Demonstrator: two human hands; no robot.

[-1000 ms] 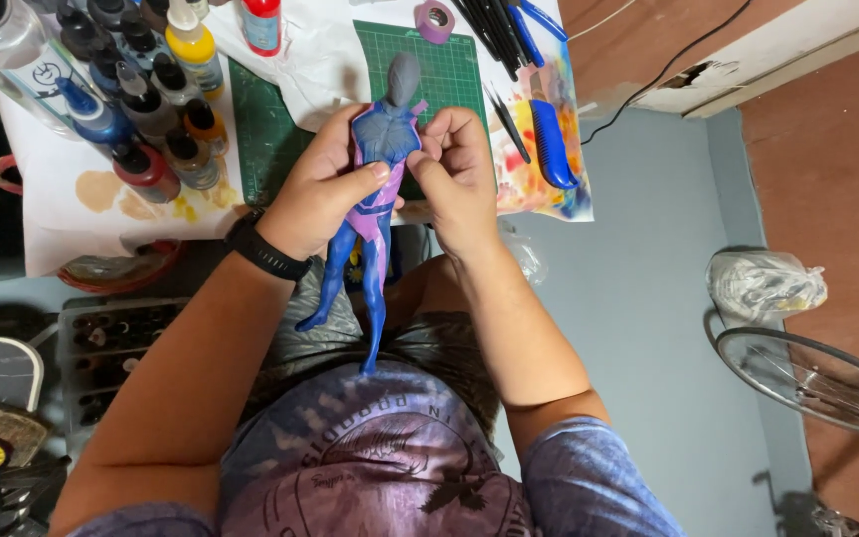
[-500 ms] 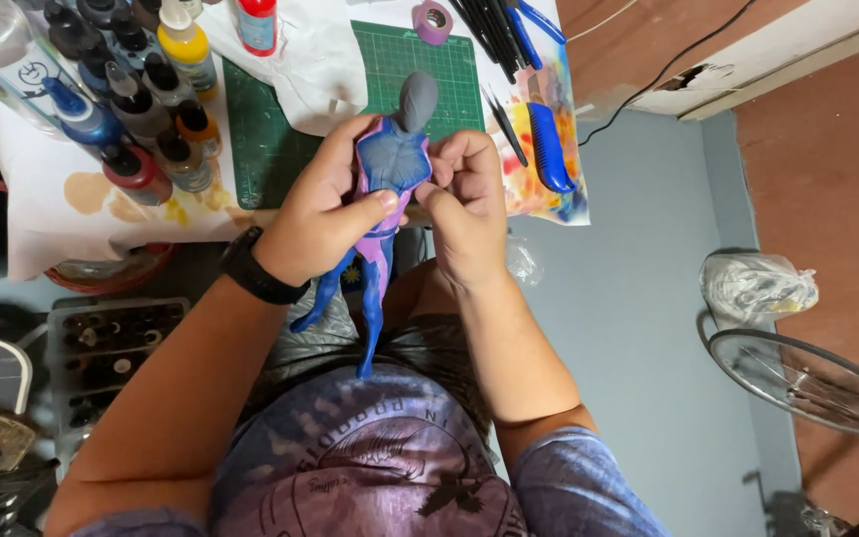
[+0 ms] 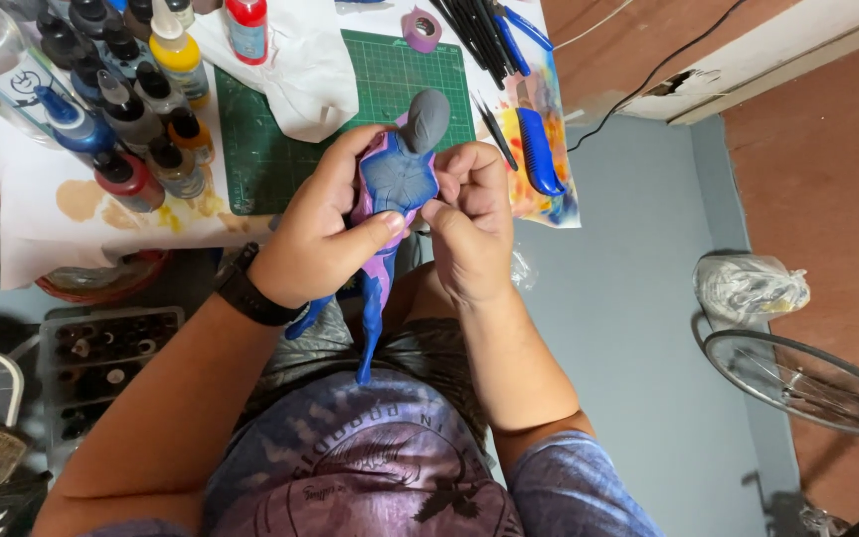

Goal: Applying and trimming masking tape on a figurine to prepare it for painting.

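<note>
From the head view, the left hand [image 3: 315,244] grips a blue and purple clay figure [image 3: 390,199] above the green cutting mat [image 3: 350,109], while the right hand [image 3: 469,214] pinches its torso. It looks like shaping work; the pressure should probably be gentle so the soft body isn't dented.

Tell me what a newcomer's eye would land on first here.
First, the blue and purple figure with a grey head, gripped at centre by the left hand and the right hand. Next, the cluster of paint bottles at upper left, beside the green cutting mat. A wire fan lies on the floor at right.
</note>
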